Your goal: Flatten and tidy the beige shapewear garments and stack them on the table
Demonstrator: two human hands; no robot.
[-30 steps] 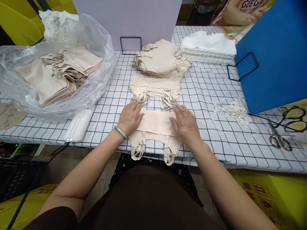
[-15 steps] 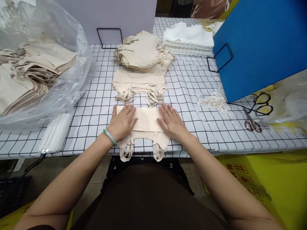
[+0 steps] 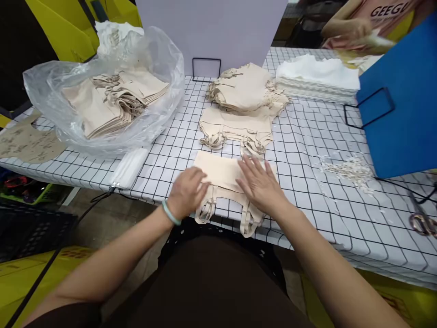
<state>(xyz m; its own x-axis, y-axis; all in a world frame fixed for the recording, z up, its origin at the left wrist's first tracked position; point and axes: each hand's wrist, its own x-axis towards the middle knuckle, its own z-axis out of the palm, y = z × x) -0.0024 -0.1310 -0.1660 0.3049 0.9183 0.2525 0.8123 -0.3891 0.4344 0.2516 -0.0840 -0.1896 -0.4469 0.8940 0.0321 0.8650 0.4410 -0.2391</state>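
Observation:
A beige strappy camisole-like garment (image 3: 220, 171) lies folded at the table's front edge, its looped straps toward my body. My right hand (image 3: 261, 184) rests flat on its right part, fingers stretched out. By the garment's left edge is my left hand (image 3: 187, 191), slightly blurred, with fingers loosely bent and thumb apart; nothing shows in it. A pale green bangle (image 3: 170, 213) circles the left wrist. Just beyond lies a folded stack of the same garments (image 3: 235, 123), straps facing me, and behind it a looser beige pile (image 3: 244, 86).
At left, a clear plastic bag (image 3: 170, 68) holds more beige pieces, near a white power strip (image 3: 129, 168). White folded cloth (image 3: 317, 75), a blue panel (image 3: 403, 114), thread scraps (image 3: 353, 171) and scissors (image 3: 423, 223) are at right. A co-worker's hand (image 3: 360, 28) is behind.
The view has swung left. My left hand has come off the garment toward its left edge, fingers bending. My right hand stays on the garment.

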